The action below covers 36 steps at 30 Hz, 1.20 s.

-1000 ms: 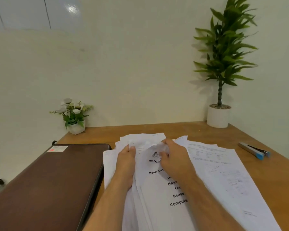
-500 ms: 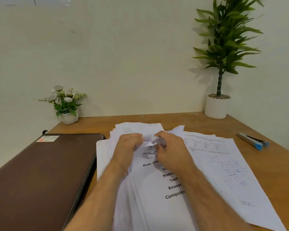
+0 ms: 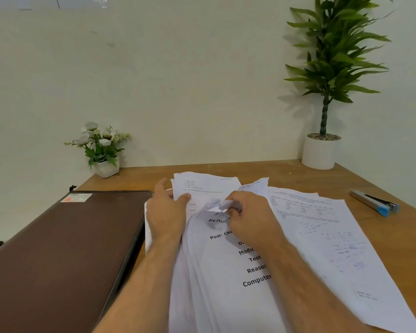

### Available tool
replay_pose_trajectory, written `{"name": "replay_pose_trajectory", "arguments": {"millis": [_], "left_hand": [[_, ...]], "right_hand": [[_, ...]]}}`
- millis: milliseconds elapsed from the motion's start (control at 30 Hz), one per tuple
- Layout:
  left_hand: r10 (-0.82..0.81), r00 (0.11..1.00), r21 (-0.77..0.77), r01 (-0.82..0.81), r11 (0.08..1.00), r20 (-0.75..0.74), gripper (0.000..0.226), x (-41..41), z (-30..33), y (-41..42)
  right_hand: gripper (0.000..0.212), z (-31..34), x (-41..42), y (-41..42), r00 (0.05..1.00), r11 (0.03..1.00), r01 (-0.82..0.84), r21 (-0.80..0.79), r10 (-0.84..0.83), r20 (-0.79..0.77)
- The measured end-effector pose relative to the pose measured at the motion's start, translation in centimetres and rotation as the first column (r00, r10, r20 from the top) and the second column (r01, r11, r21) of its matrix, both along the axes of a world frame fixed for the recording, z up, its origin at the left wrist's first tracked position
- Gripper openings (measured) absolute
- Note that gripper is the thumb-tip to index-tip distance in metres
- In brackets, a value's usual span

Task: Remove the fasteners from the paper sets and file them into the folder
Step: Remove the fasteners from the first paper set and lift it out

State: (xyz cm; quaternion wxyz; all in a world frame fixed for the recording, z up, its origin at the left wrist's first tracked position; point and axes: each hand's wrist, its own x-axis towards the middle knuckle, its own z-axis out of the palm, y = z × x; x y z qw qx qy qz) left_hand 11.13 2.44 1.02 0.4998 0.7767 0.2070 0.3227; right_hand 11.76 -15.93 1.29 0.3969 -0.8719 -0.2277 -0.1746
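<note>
The right hand (image 3: 246, 218) pinches the crumpled top corner of the white printed paper stack (image 3: 228, 263), maybe at a staple, while the left hand (image 3: 165, 216) lies on it with fingers apart.

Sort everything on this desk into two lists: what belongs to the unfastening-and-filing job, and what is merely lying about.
Part of the job:
paper set, crumpled top corner pinched by right hand, steadied by left hand
loose sheets
brown folder

Lying about:
stapler
flower pot
tall potted plant
</note>
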Motion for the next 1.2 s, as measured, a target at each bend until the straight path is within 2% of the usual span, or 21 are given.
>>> {"name": "replay_pose_trajectory", "arguments": {"millis": [33,100,167,233,333,433,500,567,667,800,933,1033,1100,1200], "left_hand": [[0.04,0.999,0.062,-0.04,0.997,-0.002,0.062,-0.1,0.1,0.1],[0.103,0.993,0.188,-0.111,0.976,0.049,0.037,-0.4,0.5,0.0],[0.106,0.987,0.24,-0.133,0.962,0.12,0.014,-0.8,0.9,-0.5],[0.089,0.987,0.225,-0.117,0.967,0.132,0.014,-1.1,0.9,-0.8],[0.134,0.985,0.221,-0.156,0.963,0.111,0.026,-1.2,1.0,-1.0],[0.098,0.988,0.171,-0.117,0.978,0.116,0.017,-1.3,1.0,-0.9],[0.078,0.993,0.208,-0.095,0.973,0.085,0.006,-1.2,1.1,-0.7],[0.087,0.994,0.276,-0.103,0.956,0.072,0.013,-1.1,1.0,-0.6],[0.055,0.989,0.299,-0.093,0.95,0.134,0.007,-0.8,0.9,-0.4],[-0.064,0.976,0.132,0.037,0.991,0.206,0.015,-1.2,1.2,-1.1],[-0.118,0.972,0.066,0.107,0.992,0.203,0.015,-1.4,1.4,-1.8],[-0.059,0.958,-0.051,0.076,0.996,0.282,0.018,-1.5,2.1,-1.7],[0.016,0.936,-0.151,0.04,0.988,0.352,0.011,-1.7,2.7,-1.5],[0.004,0.892,-0.337,0.166,0.927,0.451,0.016,-1.8,2.8,-1.3]], "right_hand": [[0.028,0.0,0.1,0.1,1.0,1.0,-0.004,0.003,0.004,0.0],[0.025,-0.1,0.0,0.1,1.0,1.0,-0.004,0.013,0.004,0.003],[0.026,0.1,-0.1,-0.1,1.0,0.999,-0.003,0.032,0.003,0.004],[0.027,0.2,-0.2,-0.2,1.0,0.999,0.012,0.049,-0.012,0.003],[0.02,0.0,-0.2,-0.3,0.997,0.997,0.069,0.039,-0.07,0.02],[0.02,-0.1,-0.1,-0.4,0.997,0.997,0.073,0.011,-0.073,0.029],[0.018,-0.1,0.0,-0.3,0.997,0.998,0.066,-0.002,-0.066,0.041],[0.018,-0.1,0.0,-0.3,0.997,0.998,0.065,-0.005,-0.065,0.044],[0.018,0.0,-0.1,-0.3,0.995,0.998,0.07,0.0,-0.07,0.077],[0.029,-0.2,-0.1,-0.1,0.982,0.994,0.065,0.084,-0.079,0.172],[0.04,0.0,-0.6,-0.2,0.965,0.977,0.037,0.211,-0.09,0.245],[0.041,0.4,-0.9,-0.2,0.956,0.971,0.036,0.238,-0.103,0.275],[0.039,0.6,-0.9,-0.1,0.951,0.968,0.054,0.243,-0.124,0.282],[0.034,0.6,-0.8,-0.1,0.943,0.971,0.07,0.231,-0.14,0.302]]}}
